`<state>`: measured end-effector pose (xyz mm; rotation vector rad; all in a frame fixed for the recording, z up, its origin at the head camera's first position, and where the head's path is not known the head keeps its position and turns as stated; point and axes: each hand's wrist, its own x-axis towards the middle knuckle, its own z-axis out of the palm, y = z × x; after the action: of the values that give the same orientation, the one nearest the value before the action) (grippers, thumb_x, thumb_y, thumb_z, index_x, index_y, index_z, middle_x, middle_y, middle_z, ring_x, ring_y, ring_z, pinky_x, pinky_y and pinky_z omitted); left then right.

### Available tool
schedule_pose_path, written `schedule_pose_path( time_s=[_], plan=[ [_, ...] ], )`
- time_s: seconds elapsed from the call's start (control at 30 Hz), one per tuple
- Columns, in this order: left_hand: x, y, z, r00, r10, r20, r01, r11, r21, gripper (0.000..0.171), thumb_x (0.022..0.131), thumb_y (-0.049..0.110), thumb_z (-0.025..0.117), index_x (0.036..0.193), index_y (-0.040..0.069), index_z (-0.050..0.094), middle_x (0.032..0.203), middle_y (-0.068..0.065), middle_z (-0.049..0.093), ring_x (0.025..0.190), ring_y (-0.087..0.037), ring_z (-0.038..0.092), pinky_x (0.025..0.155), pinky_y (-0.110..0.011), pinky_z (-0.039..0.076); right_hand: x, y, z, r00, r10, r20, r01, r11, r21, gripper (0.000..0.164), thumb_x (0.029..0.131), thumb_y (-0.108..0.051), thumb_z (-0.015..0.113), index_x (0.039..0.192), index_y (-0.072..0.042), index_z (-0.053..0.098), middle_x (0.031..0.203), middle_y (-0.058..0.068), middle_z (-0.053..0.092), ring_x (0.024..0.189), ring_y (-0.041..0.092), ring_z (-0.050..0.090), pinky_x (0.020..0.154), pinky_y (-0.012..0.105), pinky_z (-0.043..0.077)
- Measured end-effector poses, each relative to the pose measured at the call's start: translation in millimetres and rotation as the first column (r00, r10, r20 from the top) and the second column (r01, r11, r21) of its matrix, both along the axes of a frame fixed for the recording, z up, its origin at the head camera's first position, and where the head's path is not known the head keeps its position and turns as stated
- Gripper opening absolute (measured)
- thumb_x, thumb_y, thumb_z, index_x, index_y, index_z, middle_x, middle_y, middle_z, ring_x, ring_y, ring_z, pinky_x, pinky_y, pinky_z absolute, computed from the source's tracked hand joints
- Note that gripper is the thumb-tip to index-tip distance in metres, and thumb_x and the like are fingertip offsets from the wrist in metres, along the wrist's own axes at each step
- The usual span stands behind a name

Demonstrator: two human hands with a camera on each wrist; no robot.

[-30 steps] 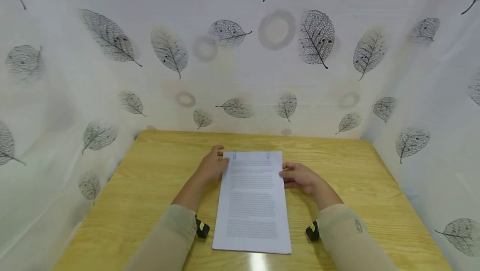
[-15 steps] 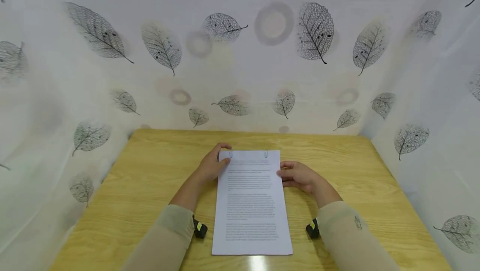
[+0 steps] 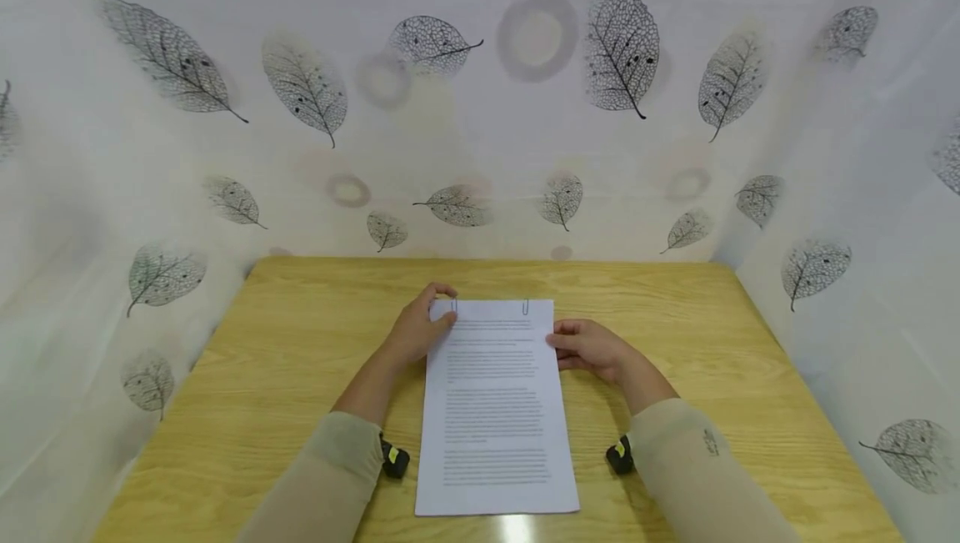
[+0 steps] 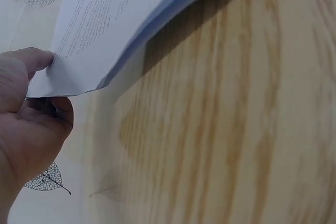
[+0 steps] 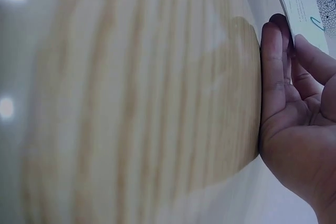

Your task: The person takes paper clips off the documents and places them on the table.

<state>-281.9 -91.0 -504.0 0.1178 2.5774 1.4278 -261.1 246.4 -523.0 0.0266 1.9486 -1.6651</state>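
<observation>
A stack of printed paper lies lengthwise before me, with two paper clips on its top edge, a left clip and a right clip. My left hand pinches the stack's upper left corner. In the left wrist view its thumb lies on the printed face and the fingers curl beneath the lifted corner. At the upper right edge, my right hand holds the side of the stack. The right wrist view shows that thumb at the paper's edge and the other fingers partly behind it.
A wooden table carries the stack. White curtains with a leaf print stand at its back and sides. Each wrist wears a small black camera, the left camera and the right camera, close beside the paper.
The left index finger has moved in over the top edge by the left clip. Both hands keep their places at the stack, while the head view has shifted slightly.
</observation>
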Motion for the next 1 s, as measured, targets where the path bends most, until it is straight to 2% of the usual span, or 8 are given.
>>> schedule_pose_path(
  time_s=[0.2, 0.43, 0.7, 1.0],
  plan=[
    [1.9, -0.9, 3.3, 1.000, -0.023, -0.018, 0.022, 0.999, -0.048, 0.036, 0.105, 0.025, 0.068, 0.140, 0.027, 0.060, 0.148, -0.015, 0.064, 0.136, -0.039, 0.061, 0.118, -0.060, 0.047, -0.1, -2.0, 0.5, 1.000, 0.013, -0.016, -0.013, 1.000, 0.012, 0.020, 0.112, -0.013, 0.059, 0.122, 0.002, 0.067, 0.109, 0.005, 0.078, 0.096, 0.017, 0.074, 0.084, 0.029, 0.065],
    [2.8, -4.5, 5.8, 0.999, -0.043, -0.004, 0.043, 0.997, -0.056, 0.035, 0.104, 0.025, 0.070, 0.138, 0.025, 0.061, 0.138, -0.011, 0.068, 0.128, -0.034, 0.066, 0.113, -0.056, 0.054, 2.0, -3.5, 5.0, 1.000, 0.007, -0.024, -0.006, 1.000, 0.026, 0.016, 0.112, -0.012, 0.058, 0.114, 0.000, 0.068, 0.106, 0.004, 0.077, 0.094, 0.016, 0.071, 0.081, 0.027, 0.064],
    [4.6, -9.2, 7.0, 0.991, -0.092, -0.095, 0.079, 0.989, -0.124, 0.032, 0.100, 0.025, 0.075, 0.130, 0.023, 0.066, 0.123, -0.006, 0.073, 0.107, -0.026, 0.068, 0.093, -0.041, 0.059, 5.2, -3.8, 5.7, 0.999, 0.020, -0.034, -0.020, 1.000, 0.012, 0.014, 0.112, -0.011, 0.058, 0.102, -0.004, 0.065, 0.103, 0.002, 0.076, 0.091, 0.014, 0.070, 0.079, 0.025, 0.064],
    [6.8, -13.7, 6.9, 0.987, -0.109, -0.114, 0.094, 0.987, -0.127, 0.030, 0.097, 0.020, 0.075, 0.127, 0.017, 0.067, 0.115, -0.006, 0.074, 0.099, -0.022, 0.067, 0.082, -0.031, 0.056, 4.7, -3.3, 2.7, 0.999, 0.014, -0.051, -0.012, 0.999, 0.040, 0.015, 0.112, -0.012, 0.058, 0.099, -0.006, 0.063, 0.102, 0.002, 0.074, 0.090, 0.015, 0.068, 0.077, 0.025, 0.062]
  ],
)
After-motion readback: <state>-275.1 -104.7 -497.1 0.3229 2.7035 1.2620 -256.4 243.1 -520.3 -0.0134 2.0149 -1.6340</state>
